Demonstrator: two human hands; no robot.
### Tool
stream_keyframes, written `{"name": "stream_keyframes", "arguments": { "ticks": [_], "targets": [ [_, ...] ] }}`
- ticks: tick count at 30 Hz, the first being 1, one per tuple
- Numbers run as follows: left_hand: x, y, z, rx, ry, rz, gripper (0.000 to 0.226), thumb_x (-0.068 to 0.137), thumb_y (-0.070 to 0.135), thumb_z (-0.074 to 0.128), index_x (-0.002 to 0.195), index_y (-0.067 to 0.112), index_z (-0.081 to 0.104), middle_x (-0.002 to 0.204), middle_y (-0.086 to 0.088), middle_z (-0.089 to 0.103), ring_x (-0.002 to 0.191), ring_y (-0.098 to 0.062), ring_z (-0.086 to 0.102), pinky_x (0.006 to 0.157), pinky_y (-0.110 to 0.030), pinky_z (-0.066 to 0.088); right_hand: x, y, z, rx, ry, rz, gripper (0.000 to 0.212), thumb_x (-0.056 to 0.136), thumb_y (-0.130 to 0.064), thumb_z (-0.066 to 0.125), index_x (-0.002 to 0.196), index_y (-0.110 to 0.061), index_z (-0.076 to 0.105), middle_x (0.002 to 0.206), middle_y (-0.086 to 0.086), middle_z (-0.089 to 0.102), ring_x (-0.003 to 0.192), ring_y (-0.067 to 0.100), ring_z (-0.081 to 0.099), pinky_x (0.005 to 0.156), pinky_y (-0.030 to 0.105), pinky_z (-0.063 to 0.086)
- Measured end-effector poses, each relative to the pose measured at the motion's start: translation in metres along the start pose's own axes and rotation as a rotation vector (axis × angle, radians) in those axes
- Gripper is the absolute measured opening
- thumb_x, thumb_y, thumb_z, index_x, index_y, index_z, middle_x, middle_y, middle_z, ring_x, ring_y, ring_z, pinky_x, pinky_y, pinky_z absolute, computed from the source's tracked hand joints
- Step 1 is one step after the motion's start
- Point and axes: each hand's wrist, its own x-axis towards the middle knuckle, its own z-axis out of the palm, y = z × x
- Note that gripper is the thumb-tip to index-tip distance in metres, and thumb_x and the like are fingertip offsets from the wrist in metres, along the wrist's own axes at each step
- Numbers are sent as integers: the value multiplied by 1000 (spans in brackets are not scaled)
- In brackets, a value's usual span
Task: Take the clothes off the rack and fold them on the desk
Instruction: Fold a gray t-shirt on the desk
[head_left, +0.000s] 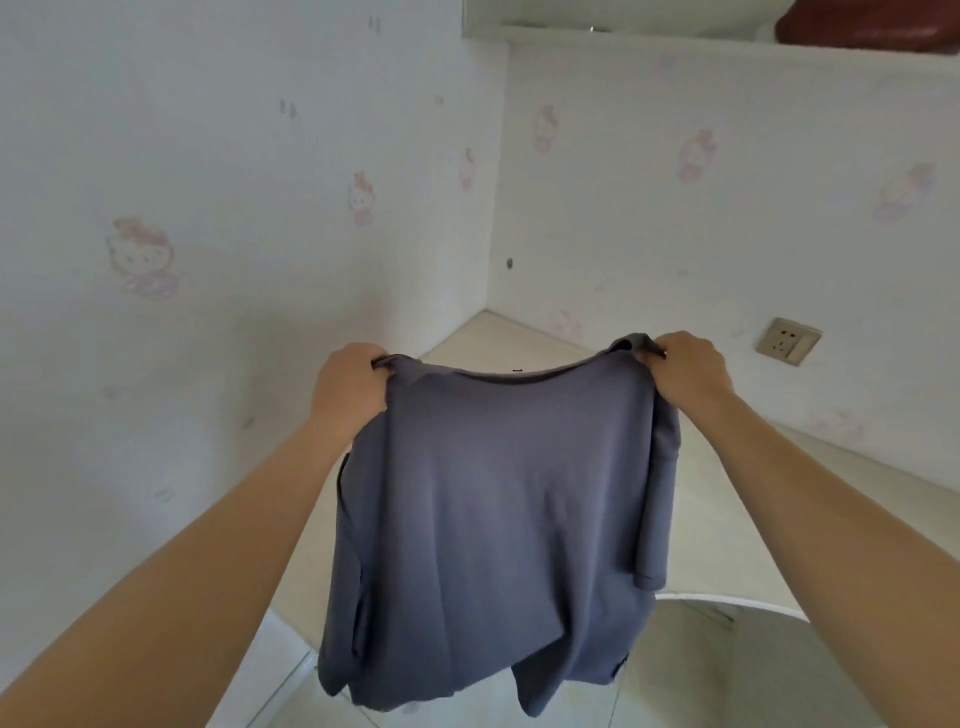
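A grey-blue shirt (488, 519) hangs in the air in front of me, held up by its two shoulders. My left hand (350, 387) is closed on the left shoulder. My right hand (688, 369) pinches the right shoulder at the same height. The shirt droops over the cream desk (753, 499), and its lower hem falls past the desk's front edge. One sleeve dangles along the right side. No rack is in view.
The desk fits into a corner between two white walls with faint pink cartoon prints. A wall socket (787, 340) sits low on the right wall. A shelf (727, 39) with a dark red object runs above. Pale tiled floor (727, 670) shows below.
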Motion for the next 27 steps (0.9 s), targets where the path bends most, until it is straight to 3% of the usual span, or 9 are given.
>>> {"name": "stream_keyframes", "arguments": {
  "ticks": [3, 6, 9, 12, 14, 16, 19, 23, 27],
  "targets": [
    [33, -4, 14, -139, -88, -82, 10, 83, -2, 54, 76, -5, 61, 66, -18, 65, 68, -33, 69, 66, -45, 56, 26, -6, 8, -60, -100, 81, 30, 95, -37, 49, 81, -13, 61, 81, 11, 64, 78, 32, 60, 61, 30, 40],
    [64, -8, 37, -259, -121, -185, 13, 87, -4, 50, 76, -3, 56, 63, -18, 61, 66, -37, 70, 74, -55, 56, 58, -13, 25, 9, -243, 109, 26, 93, -17, 53, 69, -8, 49, 70, 12, 56, 68, 29, 55, 50, 28, 35],
    [93, -14, 62, -310, -119, -239, 15, 87, -5, 45, 78, -4, 57, 68, -18, 62, 65, -36, 71, 77, -53, 56, 90, -19, 50, 250, -310, 155, 23, 95, -9, 51, 72, -10, 49, 67, 8, 53, 54, 22, 53, 42, 21, 43],
    [130, -22, 92, -268, -82, -244, 10, 80, -7, 48, 78, -8, 58, 78, -27, 66, 72, -36, 70, 78, -53, 55, 133, -14, 83, 424, -316, 195, 18, 96, -10, 51, 79, -10, 54, 76, 14, 66, 62, 26, 66, 59, 31, 58],
    [155, -26, 110, -185, -42, -245, 12, 81, -3, 51, 77, -4, 62, 76, -22, 68, 74, -34, 69, 75, -49, 55, 166, -6, 104, 415, -348, 193, 13, 95, -7, 51, 82, -7, 53, 77, 20, 71, 69, 33, 70, 69, 40, 59],
    [177, -30, 128, -89, 0, -237, 17, 85, 1, 50, 74, -1, 62, 73, -18, 67, 71, -33, 66, 66, -41, 52, 198, 1, 124, 409, -346, 200, 14, 96, -8, 48, 84, -6, 53, 75, 23, 71, 69, 36, 70, 70, 41, 58],
    [213, -40, 163, -3, 25, -253, 27, 86, 3, 51, 60, 6, 52, 63, -14, 58, 61, -30, 52, 51, -30, 33, 251, 13, 163, 315, -327, 147, 18, 92, -7, 53, 74, -9, 53, 77, 25, 70, 72, 37, 70, 77, 44, 57],
    [274, -50, 219, 27, 64, -303, 40, 85, -1, 51, 50, 10, 35, 51, -8, 38, 49, -21, 31, 49, -32, 22, 328, 23, 223, 228, -307, 99, 16, 90, -10, 55, 75, -6, 58, 82, 23, 69, 83, 36, 66, 75, 39, 52],
    [331, -60, 266, 7, 111, -384, 32, 85, -1, 50, 54, 2, 43, 56, -17, 45, 54, -24, 36, 50, -31, 23, 393, 22, 268, 240, -312, 48, 15, 93, -8, 50, 88, -1, 63, 92, 24, 69, 92, 36, 62, 71, 34, 42]
  ]
}}
